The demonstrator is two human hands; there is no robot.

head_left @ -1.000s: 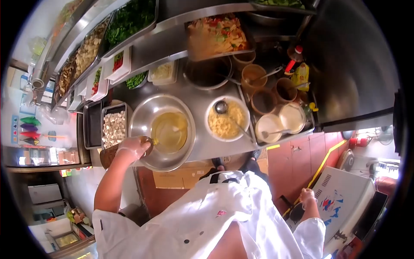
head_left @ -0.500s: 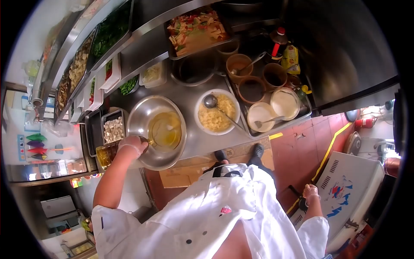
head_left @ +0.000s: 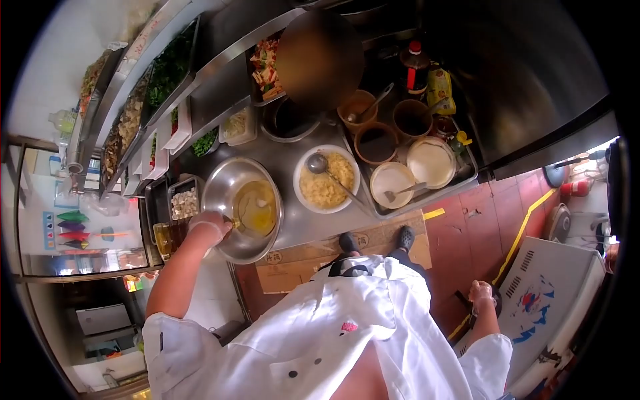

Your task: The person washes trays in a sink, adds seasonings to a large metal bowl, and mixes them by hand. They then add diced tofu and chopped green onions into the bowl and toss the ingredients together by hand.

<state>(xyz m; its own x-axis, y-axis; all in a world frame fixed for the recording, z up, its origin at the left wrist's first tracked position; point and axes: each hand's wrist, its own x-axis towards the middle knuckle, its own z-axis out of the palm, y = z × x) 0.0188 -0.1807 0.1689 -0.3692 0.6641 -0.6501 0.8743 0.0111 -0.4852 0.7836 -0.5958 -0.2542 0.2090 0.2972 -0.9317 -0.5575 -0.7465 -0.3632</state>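
My left hand, in a clear glove, is closed around a jug of yellow oil. The jug lies tilted on its side, its mouth over the rim of a large steel mixing bowl. Yellow oil pools in that bowl; a pouring stream is hard to make out. My right hand, also gloved, hangs low at my side with curled fingers, and nothing shows in it. Right of the steel bowl stands a white bowl of pale yellow, mashed-looking food with a steel ladle resting in it.
A tray holds several sauce tubs, a red-capped bottle and a yellow packet. White cubes fill a small pan. A blurred round patch hides much of a vegetable tray. A white chest stands right.
The whole view has shifted slightly. My left hand keeps the oil jug tilted over the bowl's rim. My right hand has moved little. A blurred patch has come over the vegetable tray.
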